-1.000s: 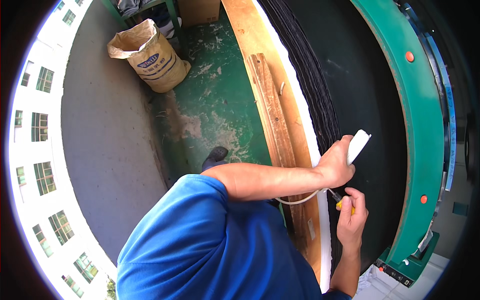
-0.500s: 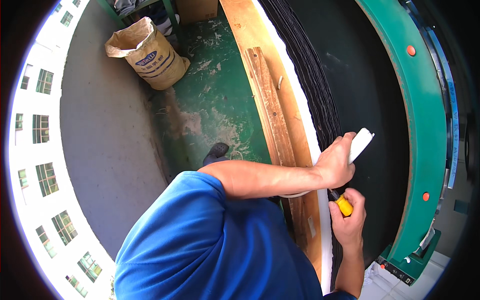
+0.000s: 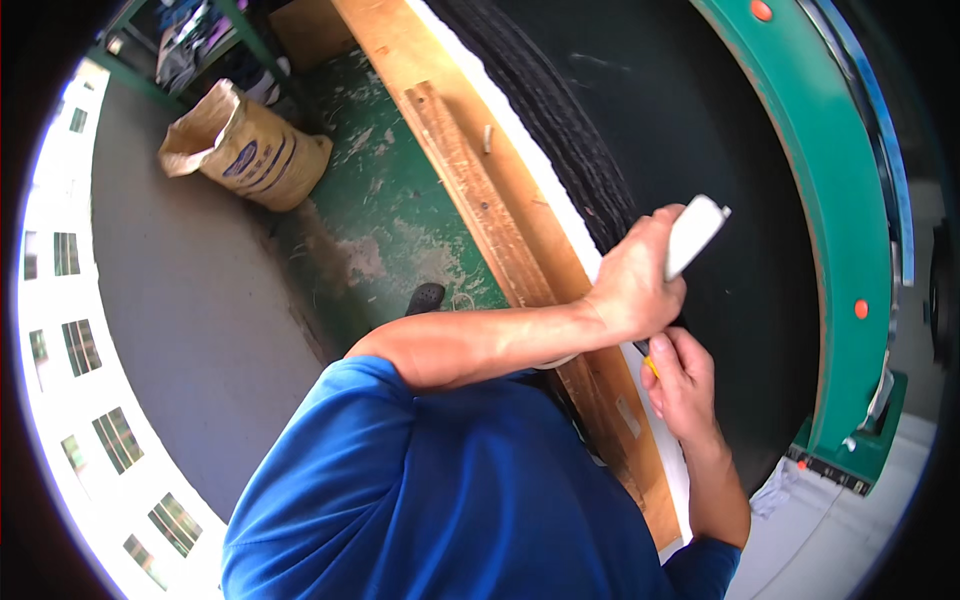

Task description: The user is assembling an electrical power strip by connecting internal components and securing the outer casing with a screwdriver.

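My left hand (image 3: 640, 275) is closed around a white, smooth, blunt-ended thing (image 3: 697, 235) that sticks up past the fingers; its lower part is hidden. Just below it, my right hand (image 3: 685, 380) grips a tool by its yellow handle (image 3: 652, 366), mostly covered by the fingers. A short dark part of that tool points up toward the left hand, and I cannot make out its tip. Both hands are at the near edge of a thick stack of black sheets (image 3: 590, 165), whose layered edge shows above them. White material (image 3: 505, 105) runs along beneath the stack.
A wooden ledge (image 3: 515, 165) with a worn plank (image 3: 470, 190) borders the stack. A curved-looking green machine beam (image 3: 800, 170) with orange buttons spans the right. On the green floor stand an open paper sack (image 3: 265, 160) and a green shelf (image 3: 240, 30). A grey wall (image 3: 190, 260) is at left.
The view has shifted and turned. The left hand still holds the white thing; the right hand has come closer to it, and its fingers now cover more of the yellow handle.
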`<move>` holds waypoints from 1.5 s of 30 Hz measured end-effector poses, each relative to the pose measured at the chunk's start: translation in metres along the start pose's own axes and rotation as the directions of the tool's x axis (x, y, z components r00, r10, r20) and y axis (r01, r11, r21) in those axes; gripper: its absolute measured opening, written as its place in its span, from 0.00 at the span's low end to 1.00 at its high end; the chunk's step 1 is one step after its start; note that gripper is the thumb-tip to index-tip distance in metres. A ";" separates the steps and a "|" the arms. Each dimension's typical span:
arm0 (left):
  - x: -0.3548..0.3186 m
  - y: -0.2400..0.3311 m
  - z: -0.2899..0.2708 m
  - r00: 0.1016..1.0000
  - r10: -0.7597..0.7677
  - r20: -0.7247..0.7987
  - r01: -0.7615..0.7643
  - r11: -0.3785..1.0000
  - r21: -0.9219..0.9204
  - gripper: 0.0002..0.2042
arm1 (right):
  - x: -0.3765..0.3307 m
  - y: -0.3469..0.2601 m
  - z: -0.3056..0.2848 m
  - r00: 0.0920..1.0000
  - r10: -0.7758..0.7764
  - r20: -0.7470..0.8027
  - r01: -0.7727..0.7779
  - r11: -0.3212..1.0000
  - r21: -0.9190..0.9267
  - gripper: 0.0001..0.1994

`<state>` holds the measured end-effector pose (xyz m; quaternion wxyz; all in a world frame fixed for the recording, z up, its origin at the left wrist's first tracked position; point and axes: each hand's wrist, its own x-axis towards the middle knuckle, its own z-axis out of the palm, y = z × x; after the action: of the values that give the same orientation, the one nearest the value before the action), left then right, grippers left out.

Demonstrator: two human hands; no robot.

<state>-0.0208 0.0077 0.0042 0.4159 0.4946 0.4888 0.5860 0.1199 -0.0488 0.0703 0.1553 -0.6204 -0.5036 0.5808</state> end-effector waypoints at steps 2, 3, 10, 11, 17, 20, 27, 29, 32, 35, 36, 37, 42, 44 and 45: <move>0.010 -0.010 -0.010 0.998 0.025 0.055 -0.021 0.998 -0.061 0.29 | 0.003 -0.008 0.000 0.992 -0.110 0.070 0.110 0.994 -0.001 0.11; 0.016 -0.011 -0.014 0.997 -0.003 0.074 0.009 0.996 -0.090 0.29 | 0.002 -0.012 -0.006 0.990 -0.094 0.107 0.085 0.993 0.083 0.11; 0.013 0.010 -0.011 0.970 0.082 0.228 -0.051 0.989 -0.142 0.30 | -0.029 -0.007 -0.005 0.907 -0.417 -0.048 0.386 0.873 -0.298 0.11; 0.013 0.011 -0.012 0.970 0.092 0.224 -0.060 0.987 -0.147 0.31 | -0.028 -0.002 -0.007 0.908 -0.415 -0.062 0.382 0.879 -0.287 0.11; 0.018 0.008 -0.011 0.973 0.163 0.162 -0.175 0.983 0.061 0.31 | -0.034 0.011 -0.001 0.707 -0.699 -0.111 0.570 0.655 -0.495 0.12; 0.025 0.009 -0.026 0.969 -0.006 0.245 0.021 0.998 -0.061 0.31 | -0.030 0.004 -0.014 0.680 -0.724 -0.113 0.595 0.635 -0.492 0.13; 0.040 -0.015 -0.030 0.847 -0.273 0.457 0.490 0.735 -0.468 0.23 | -0.016 0.017 -0.016 0.621 -0.776 -0.114 0.630 0.581 -0.515 0.14; 0.040 -0.013 -0.030 0.846 -0.270 0.459 0.485 0.746 -0.456 0.23 | -0.015 0.018 -0.017 0.625 -0.773 -0.109 0.626 0.581 -0.520 0.14; 0.040 -0.012 -0.026 0.851 -0.256 0.459 0.468 0.766 -0.440 0.23 | -0.013 0.018 -0.020 0.603 -0.791 -0.105 0.629 0.552 -0.547 0.14; 0.040 -0.008 -0.025 0.856 -0.240 0.458 0.442 0.799 -0.408 0.23 | -0.013 0.010 -0.025 0.673 -0.739 -0.029 0.601 0.569 -0.562 0.14; 0.040 -0.007 -0.025 0.859 -0.233 0.456 0.425 0.822 -0.380 0.23 | -0.013 0.006 -0.026 0.648 -0.761 0.041 0.597 0.473 -0.648 0.15; 0.040 -0.007 -0.025 0.864 -0.233 0.447 0.420 0.822 -0.384 0.23 | -0.012 0.002 -0.026 0.621 -0.775 0.119 0.590 0.362 -0.722 0.16; 0.036 0.002 -0.012 0.886 -0.250 0.390 0.385 0.867 -0.318 0.25 | -0.005 0.015 -0.030 0.602 -0.782 0.163 0.631 0.341 -0.697 0.14; 0.035 0.004 -0.008 0.899 -0.252 0.359 0.344 0.912 -0.222 0.28 | 0.000 0.017 -0.029 0.605 -0.797 0.000 0.575 0.437 -0.692 0.11; 0.033 0.004 -0.010 0.905 -0.245 0.347 0.325 0.926 -0.194 0.28 | 0.001 0.018 -0.028 0.709 -0.704 -0.048 0.483 0.534 -0.694 0.12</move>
<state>-0.0363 0.0375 0.0139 0.6290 0.4490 0.4063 0.4875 0.1523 -0.0450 0.0634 0.2069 -0.5075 -0.8180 0.1748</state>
